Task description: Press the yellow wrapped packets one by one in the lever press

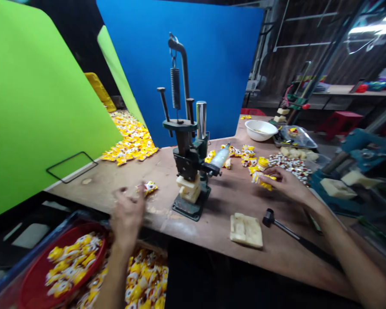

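Observation:
My right hand [284, 183] is closed on a small yellow-and-white plastic toy figure [264, 181], beside other such figures on the table. My left hand [128, 212], blurred by motion, is over the table's front edge with its fingers apart. Just past its fingertips lies another yellow-and-white figure [150, 187], which looks sharp against the smeared hand. Between my hands stands a green hand press [188, 150] with a spring above and a cream-coloured block mould [189, 189] under its head. A loose cream mould plate [246, 230] and a black-headed hammer [286, 229] lie near my right forearm.
Below left, a red basin [32, 274] holds several figures, with more heaped beside it. A yellow pile [131, 137] lies between green and blue partitions [196, 51]. At right are a white bowl [260, 130], a metal tray [304, 137], small parts [289, 165] and another press [363, 150].

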### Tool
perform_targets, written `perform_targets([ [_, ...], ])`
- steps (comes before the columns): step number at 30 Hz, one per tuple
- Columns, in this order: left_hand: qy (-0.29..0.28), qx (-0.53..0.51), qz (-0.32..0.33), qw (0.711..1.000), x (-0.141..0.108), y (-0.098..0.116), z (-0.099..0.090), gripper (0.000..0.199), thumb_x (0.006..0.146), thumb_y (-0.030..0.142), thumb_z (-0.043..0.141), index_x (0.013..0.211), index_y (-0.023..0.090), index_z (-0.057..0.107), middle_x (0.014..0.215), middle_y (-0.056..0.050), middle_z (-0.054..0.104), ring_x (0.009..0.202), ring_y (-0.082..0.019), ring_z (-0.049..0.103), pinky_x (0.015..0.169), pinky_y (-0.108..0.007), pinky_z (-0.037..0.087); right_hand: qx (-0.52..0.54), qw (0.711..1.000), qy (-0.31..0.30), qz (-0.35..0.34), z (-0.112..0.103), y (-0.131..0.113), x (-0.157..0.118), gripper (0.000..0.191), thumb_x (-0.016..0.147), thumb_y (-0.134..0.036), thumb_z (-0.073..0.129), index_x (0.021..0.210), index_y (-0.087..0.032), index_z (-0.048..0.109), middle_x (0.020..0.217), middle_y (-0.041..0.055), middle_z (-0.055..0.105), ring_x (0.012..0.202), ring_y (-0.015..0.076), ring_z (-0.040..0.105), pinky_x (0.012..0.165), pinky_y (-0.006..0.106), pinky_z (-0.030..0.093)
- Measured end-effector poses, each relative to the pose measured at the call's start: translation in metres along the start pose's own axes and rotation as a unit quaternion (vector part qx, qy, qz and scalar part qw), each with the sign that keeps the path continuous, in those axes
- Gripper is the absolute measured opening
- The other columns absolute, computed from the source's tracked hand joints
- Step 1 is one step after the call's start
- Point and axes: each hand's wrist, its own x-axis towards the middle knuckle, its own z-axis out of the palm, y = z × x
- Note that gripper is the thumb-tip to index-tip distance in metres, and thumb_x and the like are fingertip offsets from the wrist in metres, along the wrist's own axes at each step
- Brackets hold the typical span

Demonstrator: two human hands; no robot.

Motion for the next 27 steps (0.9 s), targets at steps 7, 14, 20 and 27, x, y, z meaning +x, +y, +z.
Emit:
perform_targets([
  [7,-0.354,-0.397,0.219,0.818,-0.145,0.036,0.03,0.061,0.093,0.041,0.086,0.146,0.025,0.06,0.142,-0.013,0.072,0.123,-0.027,0.075,0.107,-0.039,0.061,0.268,0.912,-0.308,0.039,0.1,-0.11,-0.063,0.063,0.084,-0.075,0.083,0.114,-0.021,0.074,0.103,0.0067,0.078,0.09,0.022,0.071,0.075,0.032,0.056],
  [14,-0.116,-0.389,0.077,0.91,-0.104,-0.001,0.052,0.056,0.084,0.041,0.093,0.126,0.022,0.061,0.117,-0.009,0.081,0.108,-0.026,0.081,0.099,-0.04,0.064,0.247,0.938,-0.243,0.03,0.137,-0.084,-0.035,0.071,0.072,-0.077,0.089,0.11,-0.02,0.074,0.117,0.0109,0.078,0.093,0.0253,0.075,0.08,0.04,0.063],
  [20,-0.083,-0.246,0.089,0.962,-0.099,0.035,0.073,0.033,0.089,0.035,0.086,0.11,0.024,0.063,0.107,-0.007,0.081,0.095,-0.026,0.08,0.085,-0.035,0.062,0.3,0.934,-0.189,0.047,0.116,-0.071,-0.011,0.052,0.083,-0.065,0.088,0.114,-0.025,0.077,0.123,0.0094,0.078,0.102,0.0249,0.075,0.09,0.038,0.063],
  [27,-0.079,-0.274,0.074,0.956,-0.099,0.035,0.101,0.092,0.075,0.036,0.097,0.149,0.026,0.043,0.126,-0.012,0.077,0.11,-0.029,0.079,0.092,-0.039,0.062,0.573,0.797,-0.149,0.121,0.068,-0.141,0.089,0.06,0.106,-0.078,0.044,0.1,-0.022,0.065,0.084,0.0064,0.068,0.079,0.0206,0.067,0.074,0.036,0.063],
])
